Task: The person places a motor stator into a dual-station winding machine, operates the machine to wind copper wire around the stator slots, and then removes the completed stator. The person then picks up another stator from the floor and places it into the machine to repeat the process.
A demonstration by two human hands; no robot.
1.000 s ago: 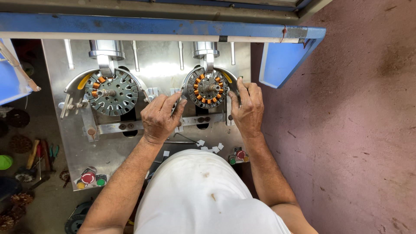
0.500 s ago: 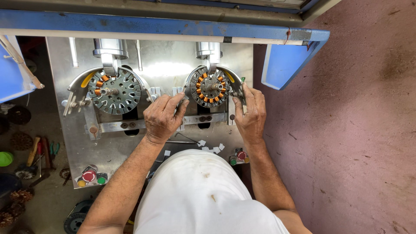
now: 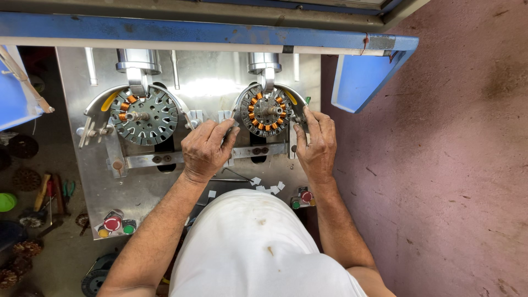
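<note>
The fingers (image 3: 220, 131) of the left hand (image 3: 206, 149) curl over the metal bracket at the eight o'clock edge of the right-hand stator (image 3: 267, 111), bent together with their tips pressed against the fixture; whether they pinch a wire there is hard to tell from this height. The right hand (image 3: 317, 144) sits at the stator's four o'clock side, its fingers close together and reaching up to the curved guard (image 3: 291, 97) that rings the part, the thumb touching near the rim. That stator is a round laminated core carrying copper-orange windings on most of its poles, mounted on a central spindle below a cylindrical winding head (image 3: 264, 61) at twelve o'clock. At nine o'clock from it, well apart, a second stator (image 3: 144, 115) sits on an identical station, with only a few coils wound at its ten o'clock side. Both stations stand on a steel machine plate (image 3: 93, 181). Small white paper slips (image 3: 269, 188) lie on the plate at six o'clock of the right-hand stator, just beside a cluster of red, green and yellow push buttons (image 3: 302, 199); a matching button cluster (image 3: 115, 224) sits at the plate's seven o'clock corner.
</note>
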